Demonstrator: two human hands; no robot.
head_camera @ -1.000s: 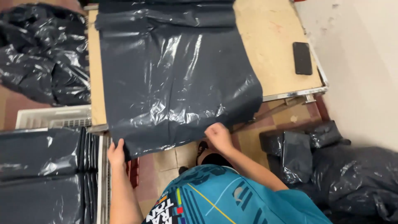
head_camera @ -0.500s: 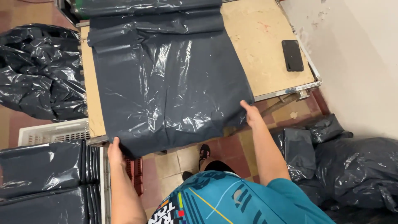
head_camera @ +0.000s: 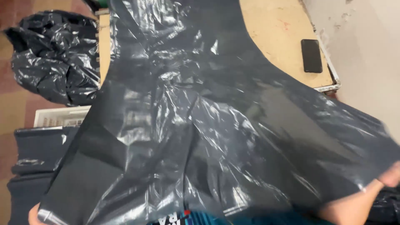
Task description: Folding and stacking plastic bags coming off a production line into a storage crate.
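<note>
A large black plastic bag [head_camera: 200, 125] is lifted off the wooden table [head_camera: 279, 33] and spread wide toward me, filling most of the view. My left hand [head_camera: 33, 214] grips its lower left corner at the bottom edge of the frame, only partly visible. My right hand [head_camera: 389, 175] grips the lower right corner at the far right edge, with my forearm below it. The bag hides my body except a strip of teal shirt [head_camera: 196, 218].
A black phone [head_camera: 311, 55] lies on the table's right part near the pale wall. A heap of crumpled black bags [head_camera: 54, 62] lies on the floor at left. A white crate [head_camera: 58, 116] and a stack of flat black bags [head_camera: 35, 158] sit at lower left.
The bag lay flat on the table with my hands at its near edge. Now both hands have pulled it up and toward me, spread far apart.
</note>
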